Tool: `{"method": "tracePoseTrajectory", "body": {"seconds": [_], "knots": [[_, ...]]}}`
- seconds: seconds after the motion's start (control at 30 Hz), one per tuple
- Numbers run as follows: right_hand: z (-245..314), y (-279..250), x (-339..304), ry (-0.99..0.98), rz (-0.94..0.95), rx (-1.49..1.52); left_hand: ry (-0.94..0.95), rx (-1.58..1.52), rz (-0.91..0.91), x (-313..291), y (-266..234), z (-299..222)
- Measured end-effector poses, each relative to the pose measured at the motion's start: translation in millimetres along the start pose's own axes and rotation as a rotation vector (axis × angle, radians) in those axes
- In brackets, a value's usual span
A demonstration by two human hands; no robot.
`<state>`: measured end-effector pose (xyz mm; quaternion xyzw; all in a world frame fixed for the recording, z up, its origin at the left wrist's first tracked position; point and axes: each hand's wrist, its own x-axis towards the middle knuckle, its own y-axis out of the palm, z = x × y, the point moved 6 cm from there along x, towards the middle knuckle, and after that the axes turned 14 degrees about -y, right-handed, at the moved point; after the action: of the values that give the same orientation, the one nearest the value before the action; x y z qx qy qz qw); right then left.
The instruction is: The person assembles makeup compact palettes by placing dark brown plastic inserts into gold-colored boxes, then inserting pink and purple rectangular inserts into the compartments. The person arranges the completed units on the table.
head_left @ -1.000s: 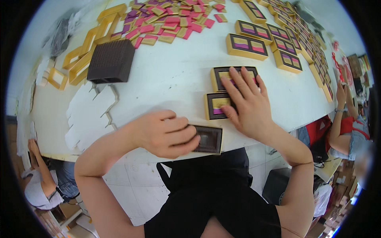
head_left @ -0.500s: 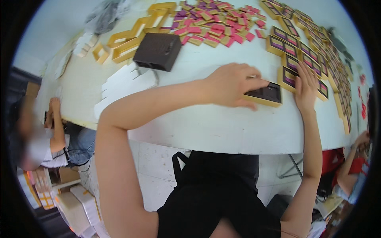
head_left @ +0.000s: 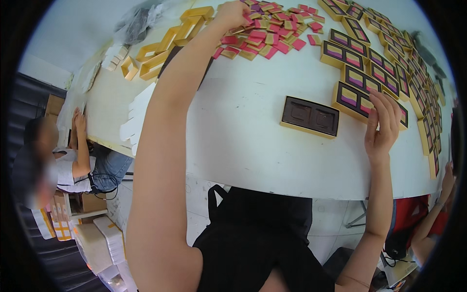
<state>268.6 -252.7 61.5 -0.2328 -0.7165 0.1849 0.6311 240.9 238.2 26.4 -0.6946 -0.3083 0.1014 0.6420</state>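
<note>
My left hand (head_left: 232,15) reaches far across the table to a heap of small pink, purple and gold wrapped pieces (head_left: 265,36). Its fingers are bent down at the heap's edge and look closed; what is in them I cannot make out. A gold-sided box with a dark two-hollow insert (head_left: 311,117) lies in front of me, both hollows bare. My right hand (head_left: 383,124) is at the front of a filled box (head_left: 354,100) holding coloured pieces, its fingers loosely extended and partly covering that row.
Rows of filled boxes (head_left: 384,73) cover the table's right side. Gold frames (head_left: 170,44), a dark block (head_left: 168,61) partly behind my forearm, and white card pieces (head_left: 138,114) lie left. A seated person (head_left: 73,163) is at the left; another person's arm (head_left: 435,209) shows at the right.
My left hand has left the two-hollow box and gone forward to the heap. That box now lies uncovered. My right hand stays by the filled boxes, its fingers lifted slightly.
</note>
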Motion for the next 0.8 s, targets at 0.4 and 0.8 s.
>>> {"method": "tracePoseTrajectory", "body": {"seconds": [0.4,0.8], "knots": [[6,-2,2,-0.061,-0.127,0.097,-0.002,-0.870,0.592,-219,-70,-237],[45,15,7,-0.157,0.227,0.420,0.403,-0.508,-0.104,-261,-49,-231]]}}
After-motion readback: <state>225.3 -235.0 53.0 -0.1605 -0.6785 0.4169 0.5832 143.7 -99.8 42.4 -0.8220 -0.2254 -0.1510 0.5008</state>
